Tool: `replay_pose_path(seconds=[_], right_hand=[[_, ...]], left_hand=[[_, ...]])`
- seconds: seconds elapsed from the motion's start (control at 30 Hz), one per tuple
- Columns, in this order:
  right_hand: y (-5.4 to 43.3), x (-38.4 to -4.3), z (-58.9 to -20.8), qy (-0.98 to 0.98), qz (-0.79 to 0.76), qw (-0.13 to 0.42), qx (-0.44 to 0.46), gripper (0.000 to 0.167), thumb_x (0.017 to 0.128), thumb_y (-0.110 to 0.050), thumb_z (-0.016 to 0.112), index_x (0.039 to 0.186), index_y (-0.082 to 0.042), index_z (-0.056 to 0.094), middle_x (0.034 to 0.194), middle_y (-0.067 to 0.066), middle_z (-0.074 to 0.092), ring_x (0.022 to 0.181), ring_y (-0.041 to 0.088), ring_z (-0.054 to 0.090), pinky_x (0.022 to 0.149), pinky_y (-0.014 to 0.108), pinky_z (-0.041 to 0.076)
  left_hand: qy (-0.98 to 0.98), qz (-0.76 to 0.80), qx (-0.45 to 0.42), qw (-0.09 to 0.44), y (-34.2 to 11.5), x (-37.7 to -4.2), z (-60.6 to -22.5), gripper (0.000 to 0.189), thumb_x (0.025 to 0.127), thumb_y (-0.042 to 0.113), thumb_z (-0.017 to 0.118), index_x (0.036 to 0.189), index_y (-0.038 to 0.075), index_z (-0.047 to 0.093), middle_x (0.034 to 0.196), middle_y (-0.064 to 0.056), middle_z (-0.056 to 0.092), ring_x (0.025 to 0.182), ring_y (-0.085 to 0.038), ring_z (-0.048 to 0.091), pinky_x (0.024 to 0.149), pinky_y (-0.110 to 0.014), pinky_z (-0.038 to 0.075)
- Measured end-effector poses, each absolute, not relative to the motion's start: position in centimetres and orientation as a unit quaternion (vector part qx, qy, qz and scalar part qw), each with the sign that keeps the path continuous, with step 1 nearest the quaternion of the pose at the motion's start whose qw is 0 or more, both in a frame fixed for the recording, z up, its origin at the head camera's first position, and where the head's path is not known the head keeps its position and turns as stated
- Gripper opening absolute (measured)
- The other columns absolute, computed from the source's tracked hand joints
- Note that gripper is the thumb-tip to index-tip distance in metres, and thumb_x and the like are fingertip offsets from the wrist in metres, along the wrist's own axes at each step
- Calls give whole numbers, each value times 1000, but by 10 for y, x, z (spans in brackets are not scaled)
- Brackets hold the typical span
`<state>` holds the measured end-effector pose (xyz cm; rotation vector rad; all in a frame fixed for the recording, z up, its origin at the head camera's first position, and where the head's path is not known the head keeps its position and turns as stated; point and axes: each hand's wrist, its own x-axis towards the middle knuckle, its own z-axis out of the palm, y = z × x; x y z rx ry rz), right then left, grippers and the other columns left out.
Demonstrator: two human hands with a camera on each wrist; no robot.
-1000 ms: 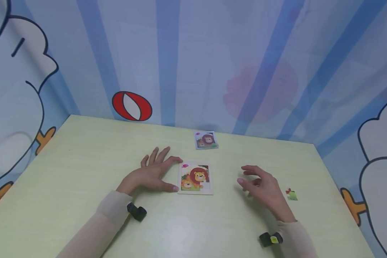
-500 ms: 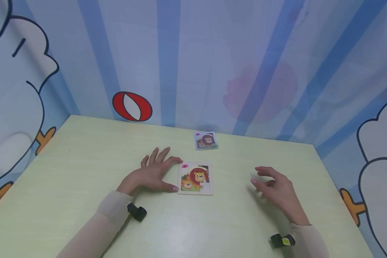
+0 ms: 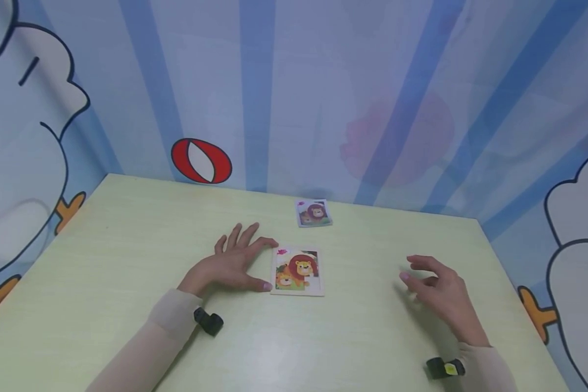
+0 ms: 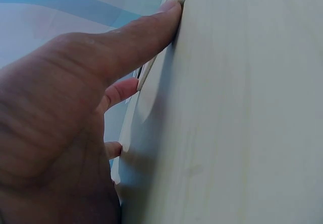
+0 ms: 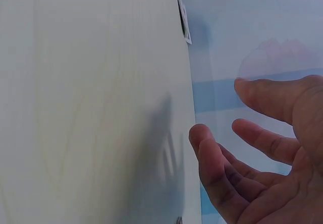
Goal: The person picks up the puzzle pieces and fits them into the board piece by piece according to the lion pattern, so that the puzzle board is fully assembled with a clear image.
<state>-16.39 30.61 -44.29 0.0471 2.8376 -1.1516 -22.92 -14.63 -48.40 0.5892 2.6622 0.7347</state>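
Note:
In the head view a lion jigsaw puzzle board [image 3: 298, 272] with a pale border lies in the middle of the table. A blank white gap shows at its lower right. My left hand [image 3: 235, 267] rests at its left side, thumb at the lower corner and index finger at the upper one; the other fingers are spread. The left wrist view shows the thumb [image 4: 146, 37] against the board's edge. My right hand [image 3: 443, 291] hovers at the right, holding nothing, fingers loosely bent and thumb apart from them. The loose green puzzle piece seen earlier there is hidden by this hand.
Behind the board lies a small card [image 3: 313, 213] with the same lion picture. The pale table [image 3: 176, 218] meets a blue striped backdrop [image 3: 304, 98] along its far edge, with printed cartoon figures at both sides.
My right hand has moved to the right, away from the puzzle board, and now covers the spot where the loose puzzle piece showed. My left hand and the board have stayed put.

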Motion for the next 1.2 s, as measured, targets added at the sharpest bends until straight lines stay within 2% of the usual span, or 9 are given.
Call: replay_pose_path(seconds=[0.17, 0.5, 0.73, 0.83, 1.03, 1.13, 1.2], right_hand=[[316, -163, -444, 931, -362, 35, 23, 63, 103, -51, 69, 153, -15, 56, 151, 22, 63, 90, 1, 76, 73, 28, 58], [338, -157, -446, 928, -366, 38, 55, 66, 104, -53, 68, 155, -14, 54, 153, 23, 60, 87, 0, 76, 73, 26, 58], [345, -156, -445, 936, -344, 41, 68, 68, 103, -57, 65, 154, -13, 55, 153, 23, 60, 87, -11, 70, 75, 26, 56], [348, -156, -445, 939, -333, 45, 75, 67, 104, -55, 66, 153, -11, 55, 152, 26, 61, 89, -3, 73, 74, 27, 57], [356, -158, -448, 949, -290, 52, 112, 65, 103, -45, 70, 151, -4, 55, 144, 33, 63, 95, 28, 78, 68, 30, 58], [361, -158, -451, 952, -272, 59, 130, 66, 101, -42, 73, 149, -1, 56, 142, 34, 63, 98, 35, 76, 67, 30, 57], [365, -159, -452, 953, -263, 66, 133, 66, 100, -40, 75, 149, 1, 57, 141, 35, 64, 98, 35, 75, 67, 30, 56]], left_hand=[[930, 260, 209, 156, -147, -229, -483, 94, 82, 51, 86, 161, 37, 38, 183, -11, -1, 167, -48, -11, 128, -80, -2], [929, 258, 213, 156, -146, -229, -482, 94, 82, 52, 87, 161, 36, 38, 183, -13, 1, 167, -50, -10, 127, -81, -1], [932, 254, 206, 159, -147, -229, -482, 94, 83, 51, 86, 162, 37, 37, 183, -11, 0, 167, -48, -10, 128, -80, -1], [930, 258, 207, 160, -147, -229, -482, 95, 82, 52, 87, 162, 36, 38, 183, -12, 0, 167, -49, -10, 128, -80, -1], [929, 260, 211, 157, -147, -229, -482, 95, 81, 53, 87, 161, 37, 39, 183, -13, 1, 167, -50, -9, 127, -81, -1], [930, 258, 209, 158, -147, -228, -482, 94, 82, 52, 87, 161, 37, 38, 183, -12, 0, 167, -49, -10, 128, -80, -2], [930, 257, 208, 159, -147, -228, -481, 93, 82, 52, 86, 161, 37, 38, 183, -11, -1, 167, -49, -10, 128, -80, -2]])
